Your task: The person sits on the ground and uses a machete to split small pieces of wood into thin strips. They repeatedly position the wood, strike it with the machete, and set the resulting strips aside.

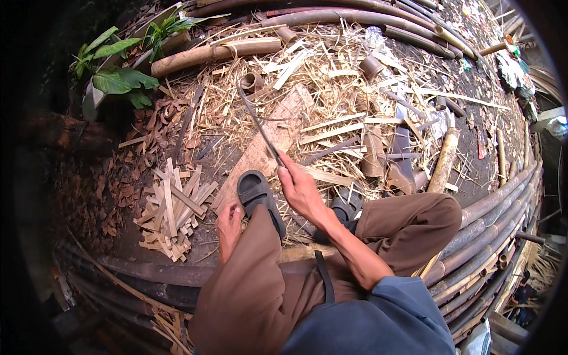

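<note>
My right hand [300, 190] is closed round the handle of a long, slightly curved knife [258, 121]. Its dark narrow blade points away and to the left, above a reddish wooden plank [266, 137]. Low beside my left sandal [258, 190], my left hand [229, 226] hangs near the plank's close end with its fingers curled in. Whatever those fingers hold, if anything, is hidden. Just left of that hand lies a loose heap of short split bamboo strips [171, 212]. The sandal rests against the plank's right edge.
Pale shavings [331, 65] and bamboo offcuts [373, 151] litter the ground ahead. A cut bamboo length [445, 160] lies to the right. Long bamboo poles [485, 222] curve along the right side, and more poles [355, 16] lie at the back. Leafy plants [118, 80] grow far left.
</note>
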The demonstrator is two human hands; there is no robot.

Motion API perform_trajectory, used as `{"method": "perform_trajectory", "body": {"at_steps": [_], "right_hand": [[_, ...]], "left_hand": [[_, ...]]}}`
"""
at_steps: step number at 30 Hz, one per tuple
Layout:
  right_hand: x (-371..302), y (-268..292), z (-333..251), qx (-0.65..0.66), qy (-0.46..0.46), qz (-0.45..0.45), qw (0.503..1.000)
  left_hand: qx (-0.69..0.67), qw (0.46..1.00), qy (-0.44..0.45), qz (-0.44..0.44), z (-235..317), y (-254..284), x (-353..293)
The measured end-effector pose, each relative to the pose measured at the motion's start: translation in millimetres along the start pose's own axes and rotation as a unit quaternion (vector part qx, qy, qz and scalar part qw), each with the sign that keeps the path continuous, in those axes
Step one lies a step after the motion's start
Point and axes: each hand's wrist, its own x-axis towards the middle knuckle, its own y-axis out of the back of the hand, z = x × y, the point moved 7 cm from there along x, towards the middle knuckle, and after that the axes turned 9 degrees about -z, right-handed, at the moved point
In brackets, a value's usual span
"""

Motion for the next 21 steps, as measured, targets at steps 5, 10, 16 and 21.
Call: {"method": "perform_trajectory", "body": {"at_steps": [5,10,16,21], "right_hand": [[30,-6,47,-0.001,-0.026,0.008,1.000],[-7,-10,67,0.068,0.062,0.097,0.991],[-15,2,21,0.064,0.054,0.134,0.987],[6,-25,110,-0.076,-0.012,0.062,0.995]], "left_hand": [[-0.034,0.998,-0.040,-0.025,30,-13,5],[-0.023,0.998,-0.045,-0.029,21,-11,13],[0.005,0.999,-0.005,-0.045,8,-12,-4],[0.034,0.999,0.006,-0.040,5,-9,-8]]}}
